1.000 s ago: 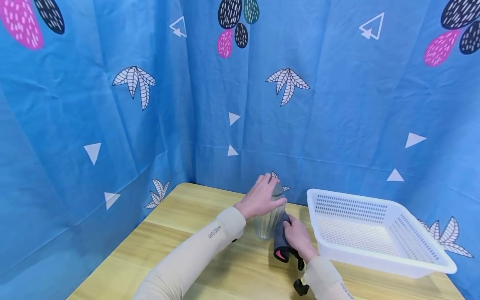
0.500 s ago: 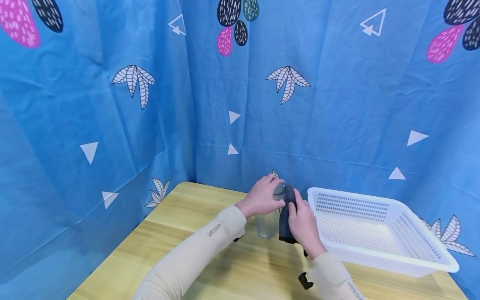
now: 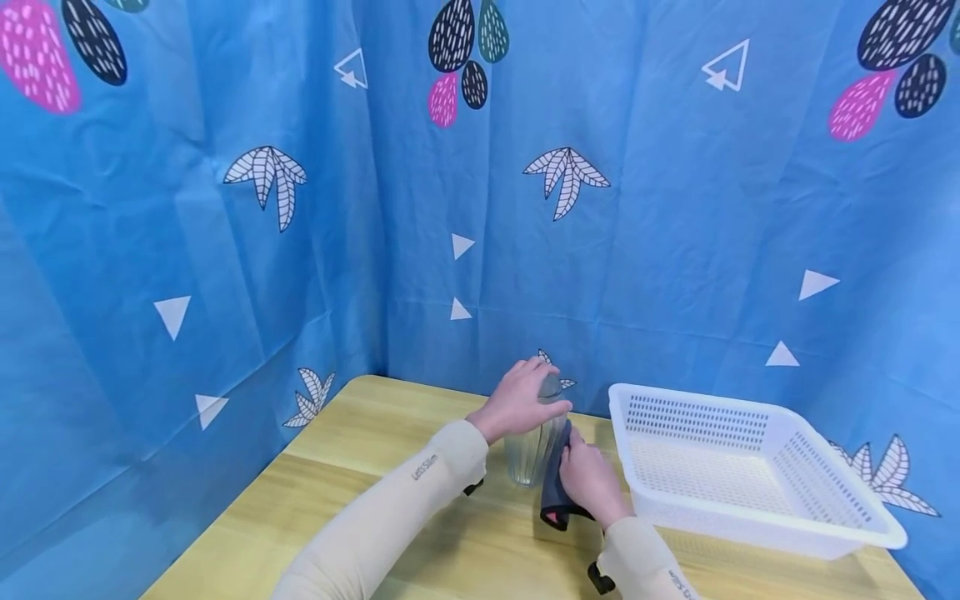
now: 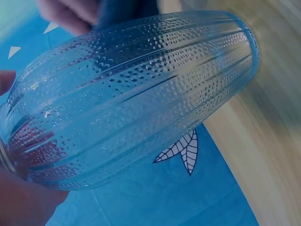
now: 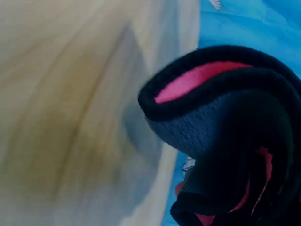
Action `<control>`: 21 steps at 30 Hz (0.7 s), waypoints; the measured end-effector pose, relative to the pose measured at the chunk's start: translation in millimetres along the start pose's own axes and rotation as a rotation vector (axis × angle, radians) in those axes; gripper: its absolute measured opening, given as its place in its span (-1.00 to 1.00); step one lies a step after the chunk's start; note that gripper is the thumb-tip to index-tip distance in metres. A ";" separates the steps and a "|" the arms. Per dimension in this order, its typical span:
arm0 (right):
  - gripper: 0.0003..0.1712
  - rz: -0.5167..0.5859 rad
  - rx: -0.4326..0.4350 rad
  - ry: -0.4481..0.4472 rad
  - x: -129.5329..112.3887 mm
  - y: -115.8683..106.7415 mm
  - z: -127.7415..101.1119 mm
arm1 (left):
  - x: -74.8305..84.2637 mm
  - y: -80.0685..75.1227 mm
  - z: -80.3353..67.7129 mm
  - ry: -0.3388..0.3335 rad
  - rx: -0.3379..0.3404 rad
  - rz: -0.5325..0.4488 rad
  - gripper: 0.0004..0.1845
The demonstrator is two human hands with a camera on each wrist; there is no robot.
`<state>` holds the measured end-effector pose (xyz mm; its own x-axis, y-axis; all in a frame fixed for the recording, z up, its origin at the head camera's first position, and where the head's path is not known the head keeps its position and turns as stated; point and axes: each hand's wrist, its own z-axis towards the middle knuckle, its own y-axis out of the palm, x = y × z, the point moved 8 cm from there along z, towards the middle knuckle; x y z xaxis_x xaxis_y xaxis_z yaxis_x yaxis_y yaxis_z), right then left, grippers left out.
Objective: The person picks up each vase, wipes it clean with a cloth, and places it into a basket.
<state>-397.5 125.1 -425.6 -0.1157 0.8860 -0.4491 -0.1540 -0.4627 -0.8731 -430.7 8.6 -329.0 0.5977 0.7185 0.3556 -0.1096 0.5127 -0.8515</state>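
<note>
Left hand (image 3: pixel 517 400): fingers curled over the top of the ribbed glass vase (image 3: pixel 531 450), frame centre
Right hand (image 3: pixel 588 479): fingers clamped on a dark cloth (image 3: pixel 553 487) against the vase's right side

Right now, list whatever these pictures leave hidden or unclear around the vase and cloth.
- Vase mouth: head view, covered by the left hand.
- Cloth where it meets the vase: head view, behind the right hand.
- Right hand: right wrist view, cloth fills the frame.
- Table: right wrist view, blurred.

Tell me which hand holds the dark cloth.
The right hand holds the dark cloth; the left hand grips the glass vase instead.
</note>
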 end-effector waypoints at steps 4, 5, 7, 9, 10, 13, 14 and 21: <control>-0.48 -0.046 -0.025 -0.042 3.3 16.4 -3.4 | -2.5 1.1 -1.7 -0.020 0.020 -0.033 -0.36; -0.52 -0.060 -0.025 -0.058 3.5 18.9 -4.0 | -3.3 1.1 -2.0 -0.029 0.022 -0.043 -0.35; -0.55 -0.074 -0.030 -0.085 3.2 22.5 -5.7 | -5.5 2.0 -2.2 -0.048 0.015 -0.058 -0.33; -0.55 -0.069 -0.033 -0.086 4.5 22.9 -6.8 | -8.0 2.3 -3.1 -0.072 0.006 -0.059 -0.28; -0.54 -0.049 -0.039 -0.075 5.5 22.1 -7.2 | -8.9 2.6 -3.5 -0.079 0.000 -0.051 -0.26; -0.48 0.033 -0.061 -0.035 8.0 16.8 -8.0 | -9.8 1.8 -4.1 -0.089 -0.005 0.014 -0.22; -0.46 0.061 -0.062 -0.021 8.7 13.8 -8.3 | -9.5 1.3 -4.1 -0.090 -0.003 0.043 -0.21; -0.42 0.181 0.022 -0.020 -1.6 -19.8 -15.4 | -2.1 -3.8 -3.2 -0.094 -0.047 0.094 -0.26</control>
<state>-379.1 133.3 -410.5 -0.1632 0.7872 -0.5947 -0.1498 -0.6156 -0.7737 -429.0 3.7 -327.7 0.5091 0.8045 0.3059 -0.1228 0.4197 -0.8993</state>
